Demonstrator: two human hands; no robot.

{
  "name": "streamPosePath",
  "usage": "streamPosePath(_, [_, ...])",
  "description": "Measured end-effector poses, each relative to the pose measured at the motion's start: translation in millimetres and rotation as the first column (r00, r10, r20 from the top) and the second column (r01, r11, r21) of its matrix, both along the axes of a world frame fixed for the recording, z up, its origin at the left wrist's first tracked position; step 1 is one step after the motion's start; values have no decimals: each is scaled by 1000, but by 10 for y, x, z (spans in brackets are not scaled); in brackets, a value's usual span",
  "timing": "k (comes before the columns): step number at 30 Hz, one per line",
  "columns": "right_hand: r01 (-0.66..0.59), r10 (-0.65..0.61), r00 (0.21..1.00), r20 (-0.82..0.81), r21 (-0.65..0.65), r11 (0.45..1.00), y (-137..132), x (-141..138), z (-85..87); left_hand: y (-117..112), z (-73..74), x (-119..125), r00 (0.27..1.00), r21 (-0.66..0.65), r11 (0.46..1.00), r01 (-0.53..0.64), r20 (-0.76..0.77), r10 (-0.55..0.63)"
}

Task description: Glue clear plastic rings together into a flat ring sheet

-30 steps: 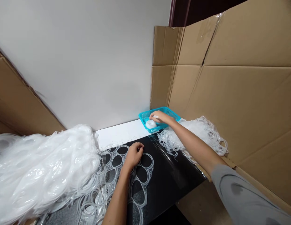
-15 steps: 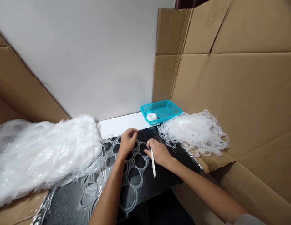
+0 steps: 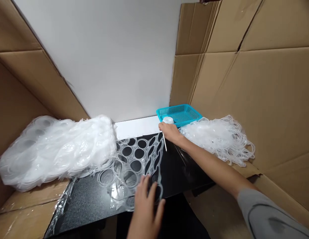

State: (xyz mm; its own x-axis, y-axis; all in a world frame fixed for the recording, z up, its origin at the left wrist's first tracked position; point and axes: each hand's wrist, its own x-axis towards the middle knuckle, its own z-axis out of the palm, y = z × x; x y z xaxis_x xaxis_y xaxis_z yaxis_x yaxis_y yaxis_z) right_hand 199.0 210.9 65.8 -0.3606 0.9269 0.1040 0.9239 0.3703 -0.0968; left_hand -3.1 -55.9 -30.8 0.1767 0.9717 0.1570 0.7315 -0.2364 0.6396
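Note:
A clear plastic sheet punched full of round holes [image 3: 134, 162] lies on the black tabletop [image 3: 179, 169]. My left hand [image 3: 147, 207] rests flat on the sheet's near edge with its fingers spread. My right hand [image 3: 169, 132] reaches to the sheet's far right corner and pinches it, with a thin white stick [image 3: 164, 141] held in the same fingers. Just behind that hand stands a teal basket [image 3: 180, 113] with a small white round container [image 3: 167, 119] in it.
A big heap of white plastic sheets [image 3: 57, 149] lies at the left. A tangle of clear plastic rings [image 3: 219, 137] lies at the right. Cardboard walls [image 3: 256, 86] stand on both sides, with a white wall behind.
My right hand went from the basket to the sheet's middle, then out to its far right corner. My left hand moved from the sheet's far part to its near edge and opened flat.

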Motion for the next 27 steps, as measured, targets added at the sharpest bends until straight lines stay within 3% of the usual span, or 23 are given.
streamPosePath(2, [-35, 34, 999, -7, -27, 999, 95, -30, -4, -97, -62, 436, 998, -8, 999, 43, 47, -43])
streamPosePath(5, [-57, 56, 998, -26, -41, 998, 131, -29, -86, -94, 2, 1028, 993, -85, 995, 55, 112, -45])
streamPosePath(8, [-18, 16, 991, -136, -9, 1000, 143, 46, -147, 28, 203, 1263, 978, -162, 984, 75, 203, -41])
streamPosePath(11, [-36, 13, 915, -404, -51, 998, 145, 153, -153, 250, 476, 1056, 976, -74, 997, 3, 217, 13])
streamPosePath(14, [-109, 18, 759, -650, -101, 989, 73, 214, -158, 601, 721, 600, 985, 56, 989, -134, 115, 127])
streamPosePath(16, [-190, 42, 645, -763, -107, 976, -5, 191, -196, 905, 804, 320, 979, 129, 974, -189, 101, 176])
streamPosePath(18, [-337, 68, 568, -820, -157, 928, -66, 113, -275, 1218, 792, 134, 991, 100, 986, -131, 41, 127])
streamPosePath(21, [-465, 38, 578, -815, -291, 836, -79, -38, -462, 1579, 619, -29, 952, -70, 986, -153, -278, 128])
streamPosePath(24, [-378, 34, 569, -822, -225, 898, -23, -119, -665, 1742, 411, -225, 887, -72, 985, -154, -449, 105])
streamPosePath(27, [-277, 11, 499, -867, -147, 949, 24, -109, -792, 1814, 328, -481, 883, -30, 992, -124, -459, 97])
